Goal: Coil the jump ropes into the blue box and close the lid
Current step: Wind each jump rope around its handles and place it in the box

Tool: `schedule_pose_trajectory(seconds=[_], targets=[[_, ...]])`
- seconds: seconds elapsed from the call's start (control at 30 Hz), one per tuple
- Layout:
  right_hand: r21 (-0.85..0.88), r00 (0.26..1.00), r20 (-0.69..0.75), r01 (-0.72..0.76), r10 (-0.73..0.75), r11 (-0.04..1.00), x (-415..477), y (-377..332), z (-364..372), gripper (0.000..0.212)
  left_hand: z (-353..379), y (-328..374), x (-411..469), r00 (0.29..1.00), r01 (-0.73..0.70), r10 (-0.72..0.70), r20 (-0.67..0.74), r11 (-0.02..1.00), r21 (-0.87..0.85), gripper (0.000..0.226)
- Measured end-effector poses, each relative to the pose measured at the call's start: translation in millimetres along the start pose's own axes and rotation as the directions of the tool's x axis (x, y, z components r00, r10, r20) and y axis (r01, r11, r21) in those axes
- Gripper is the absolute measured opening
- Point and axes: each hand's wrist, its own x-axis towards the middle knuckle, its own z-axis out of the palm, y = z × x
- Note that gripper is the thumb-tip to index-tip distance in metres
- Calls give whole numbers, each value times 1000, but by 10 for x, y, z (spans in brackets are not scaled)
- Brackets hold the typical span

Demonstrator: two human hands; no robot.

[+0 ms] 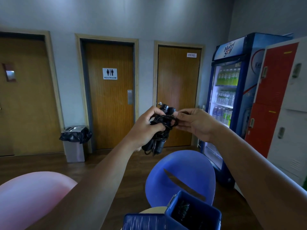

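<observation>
left grip [146,128] clutching coiled black jump rope [160,138]; right grip [194,123] pinching its cord; open blue box [207,211] below, lid [144,221] alongside.

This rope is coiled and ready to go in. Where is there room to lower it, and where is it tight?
The blue box stands open; its right side looks free, though dim, while a dark rope lies at its left. The air above the blue chair is an open way down. The table shows only a sliver between lid and box: crowded.
</observation>
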Motion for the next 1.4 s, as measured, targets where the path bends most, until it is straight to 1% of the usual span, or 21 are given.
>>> schedule_pose_trajectory(seconds=[0.07, 0.13, 0.2, 0.27, 0.4, 0.43, 0.5, 0.6, 0.67, 0.7, 0.77, 0.87, 0.93, 1.0, 1.07, 1.13, 1.17, 1.2, 1.27, 1.3, 1.4], targets=[[-71, 990, -119, 68, -76, 995, 38, 4, 66, 8, -8, -13, 4, 1000, -5, 5, -2, 1000, -7, 27], [-167, 957, -222, 151, -187, 974, 78, 1, 108, 19, -12, -29, -5, 1000, -18, 18, -1, 1000, -22, 21], [-228, 945, -202, 210, -257, 951, 101, -8, 141, 23, -26, -45, -19, 999, -37, 37, -3, 999, -38, 17], [-220, 948, -141, 252, -286, 942, 110, -11, 172, 24, -44, -56, -30, 999, -46, 46, -7, 998, -52, 19], [-276, 948, -128, 247, -291, 929, 111, -53, 219, 24, -103, -81, -76, 998, -55, 56, 25, 998, -17, 18], [-276, 952, -131, 234, -277, 932, 115, -60, 232, 22, -114, -91, -96, 998, -56, 57, 40, 998, -10, 17], [-213, 963, -146, 192, -226, 958, 126, -85, 275, 21, -130, -99, -127, 996, -74, 74, 47, 997, -13, 17], [-3, 983, -173, 57, -57, 998, 162, -124, 340, 23, -142, -46, -120, 990, -138, 138, 7, 990, 4, 17], [137, 982, -183, -21, 47, 990, 172, -135, 393, 20, -165, 1, -94, 986, -169, 169, -8, 985, 20, 19], [190, 976, -197, -54, 92, 980, 176, -124, 430, 22, -182, 16, -89, 983, -181, 181, -13, 983, 36, 20], [285, 954, -239, -109, 180, 952, 175, -63, 502, 33, -213, 28, -91, 979, -203, 204, -17, 977, 63, 20], [370, 933, -270, -128, 238, 920, 176, 60, 609, 27, -233, 10, -96, 972, -228, 232, -43, 970, 79, 21], [348, 939, -256, -130, 227, 929, 163, 165, 719, 26, -222, 4, -95, 969, -217, 223, -108, 974, 62, 22], [342, 945, -256, -109, 204, 934, 154, 261, 841, 31, -215, 5, -87, 965, -198, 196, -177, 980, 6, 20], [296, 937, -312, -61, 157, 953, 195, 305, 934, 31, -221, 6, -77, 949, -201, 191, -253, 979, -15, 19], [186, 910, -405, -17, 92, 982, 237, 271, 1022, 21, -238, 22, -47, 923, -203, 215, -319, 977, 68, 21], [134, 897, -439, 9, 52, 991, 246, 247, 1071, 18, -241, 47, -34, 909, -202, 233, -346, 971, 124, 26], [105, 885, -465, 42, 12, 994, 245, 228, 1126, 20, -246, 72, -17, 899, -191, 235, -369, 970, 152, 33], [76, 858, -510, 123, -68, 990, 204, 189, 1238, 27, -266, 137, 5, 903, -148, 203, -379, 974, 171, 46], [50, 840, -531, 157, -107, 986, 177, 170, 1280, 29, -277, 168, 6, 912, -125, 190, -363, 973, 194, 48], [22, 799, -581, 202, -152, 979, 153, 157, 1354, 31, -333, 193, 2, 930, -81, 159, -333, 968, 236, 45]])
